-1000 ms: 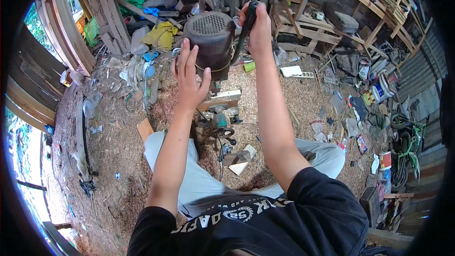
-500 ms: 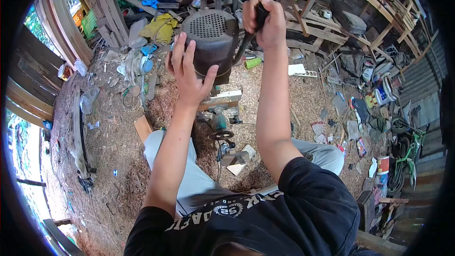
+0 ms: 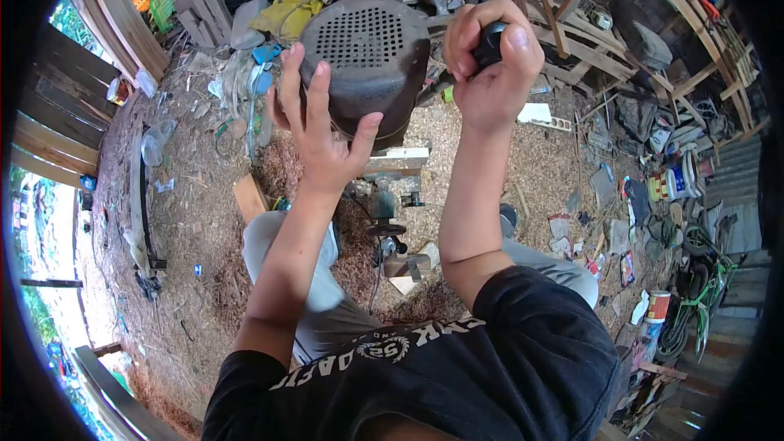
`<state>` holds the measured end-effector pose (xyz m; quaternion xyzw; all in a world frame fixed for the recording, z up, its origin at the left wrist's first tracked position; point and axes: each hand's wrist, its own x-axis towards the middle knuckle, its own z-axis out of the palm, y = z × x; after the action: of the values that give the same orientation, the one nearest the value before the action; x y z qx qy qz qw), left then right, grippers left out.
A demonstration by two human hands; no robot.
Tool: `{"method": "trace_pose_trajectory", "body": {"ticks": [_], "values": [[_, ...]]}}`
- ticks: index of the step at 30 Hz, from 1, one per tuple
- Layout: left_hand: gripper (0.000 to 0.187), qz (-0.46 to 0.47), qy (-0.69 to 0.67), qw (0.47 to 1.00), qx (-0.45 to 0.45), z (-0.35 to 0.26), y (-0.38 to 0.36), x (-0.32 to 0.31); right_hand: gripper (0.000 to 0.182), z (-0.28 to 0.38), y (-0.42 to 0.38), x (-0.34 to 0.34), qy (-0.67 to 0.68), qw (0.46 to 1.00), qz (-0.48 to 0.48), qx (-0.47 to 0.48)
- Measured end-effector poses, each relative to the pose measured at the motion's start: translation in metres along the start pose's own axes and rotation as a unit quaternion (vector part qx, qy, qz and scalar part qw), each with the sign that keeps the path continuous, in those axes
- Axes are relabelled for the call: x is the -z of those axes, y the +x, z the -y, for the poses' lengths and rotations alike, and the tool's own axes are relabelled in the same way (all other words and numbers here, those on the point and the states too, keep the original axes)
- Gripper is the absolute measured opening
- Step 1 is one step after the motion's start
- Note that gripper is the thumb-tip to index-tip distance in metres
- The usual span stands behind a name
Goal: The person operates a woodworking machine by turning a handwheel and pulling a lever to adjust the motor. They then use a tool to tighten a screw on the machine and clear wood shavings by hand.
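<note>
The motor housing (image 3: 366,57) is a dark, rusty-looking drum with a round end cover full of small vent holes, standing up in front of the person above a pale wooden block (image 3: 398,162) and some greenish machine parts (image 3: 382,208). The left hand (image 3: 317,135) lies flat against its near side, fingers spread and not clenched, thumb pressed to the rim. The right hand (image 3: 490,65) is clenched around a black handle (image 3: 488,42) just beside the housing; how that handle joins the machine is hard to make out. Sawdust (image 3: 204,229) covers the ground below, with timber frames (image 3: 588,24) behind.
</note>
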<state>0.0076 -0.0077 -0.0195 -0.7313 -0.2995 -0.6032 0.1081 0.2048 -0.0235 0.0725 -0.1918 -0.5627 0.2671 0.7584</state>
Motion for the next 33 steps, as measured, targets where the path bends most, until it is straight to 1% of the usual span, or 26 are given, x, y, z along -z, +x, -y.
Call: {"method": "trace_pose_trajectory", "body": {"ticks": [4, 13, 15, 17, 19, 20, 21, 23, 24, 25, 27, 28, 30, 33], "values": [[0.082, 0.02, 0.02, 0.999, -0.02, -0.003, 0.002, 0.003, 0.053, 0.004, -0.006, -0.003, -0.009, 1.0, -0.007, 0.011], [0.081, 0.039, 0.037, 0.999, -0.005, -0.007, 0.005, 0.015, 0.053, -0.003, -0.006, 0.005, 0.011, 1.0, 0.01, 0.002], [0.081, 0.05, 0.03, 0.998, 0.012, -0.01, 0.007, 0.017, 0.052, -0.005, -0.005, 0.004, 0.017, 1.0, -0.014, -0.01], [0.078, 0.042, 0.007, 0.999, 0.017, -0.011, 0.009, 0.021, 0.05, -0.006, -0.004, 0.006, 0.028, 1.0, -0.002, -0.004], [0.073, 0.053, 0.003, 0.998, 0.014, -0.01, 0.01, 0.026, 0.048, -0.007, -0.003, 0.006, 0.037, 0.999, -0.006, -0.011], [0.065, 0.029, -0.069, 0.997, 0.026, -0.006, 0.009, 0.023, 0.047, -0.011, -0.001, 0.019, 0.058, 0.996, 0.059, -0.011], [0.065, 0.024, -0.073, 0.997, 0.026, -0.002, 0.012, 0.028, 0.047, -0.014, -0.008, 0.013, 0.053, 0.997, 0.062, -0.009], [0.059, 0.08, -0.028, 0.996, 0.006, 0.006, 0.016, 0.048, 0.049, -0.018, -0.027, -0.007, -0.052, 0.994, -0.101, 0.01], [0.054, 0.071, -0.037, 0.997, 0.009, 0.009, 0.017, 0.051, 0.057, -0.028, -0.052, 0.001, -0.167, 0.982, -0.085, -0.026], [0.054, 0.067, -0.039, 0.997, 0.01, 0.011, 0.016, 0.053, 0.057, -0.033, -0.076, -0.004, -0.17, 0.982, -0.082, -0.024], [0.053, 0.059, -0.049, 0.997, 0.025, 0.016, 0.013, 0.056, 0.069, -0.044, -0.11, -0.02, -0.263, 0.961, -0.087, -0.019], [0.053, 0.055, -0.048, 0.997, 0.026, 0.017, 0.013, 0.057, 0.069, -0.049, -0.114, -0.017, -0.264, 0.961, -0.084, -0.017], [0.051, 0.062, -0.09, 0.992, 0.059, 0.015, 0.01, 0.06, 0.071, -0.063, -0.112, -0.008, -0.226, 0.97, -0.065, -0.067], [0.051, 0.046, -0.087, 0.995, 0.033, 0.012, 0.007, 0.062, 0.077, -0.089, -0.098, 0.012, -0.168, 0.975, -0.043, -0.141]]}}
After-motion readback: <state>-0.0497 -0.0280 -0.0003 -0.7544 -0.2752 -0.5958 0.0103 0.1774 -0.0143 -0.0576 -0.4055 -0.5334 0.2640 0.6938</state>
